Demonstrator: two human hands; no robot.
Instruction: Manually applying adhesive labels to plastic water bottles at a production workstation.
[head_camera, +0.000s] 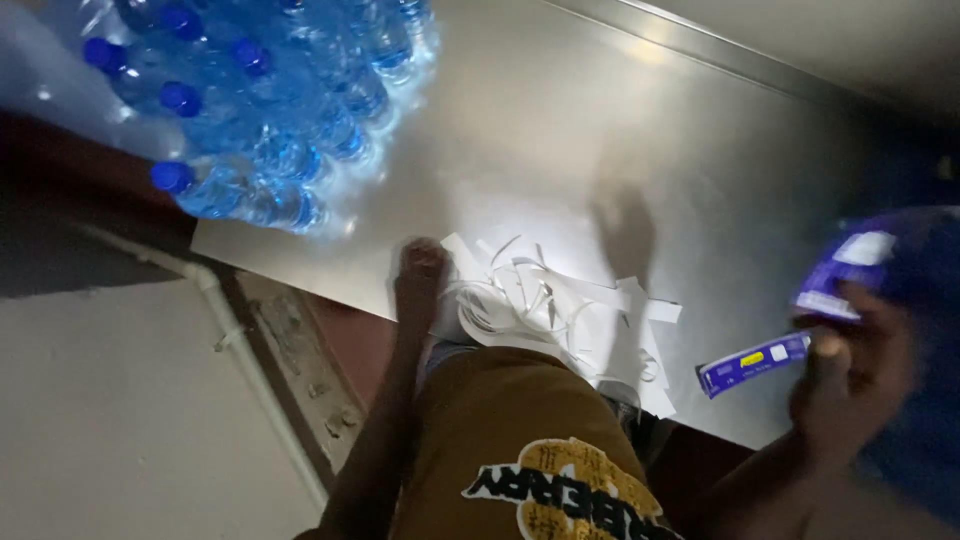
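At 6 o'clock on the metal surface, white peeled backing strips lie piled; left hand fisted beside them, right hand pinching a blue label, unapplied.

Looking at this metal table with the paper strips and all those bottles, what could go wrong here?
The paper strips pile up at the table edge under the left hand, so some may slide off. The right hand holds a blue label in a blurred, dim view; it may get stuck on crooked. The bottles could roll.
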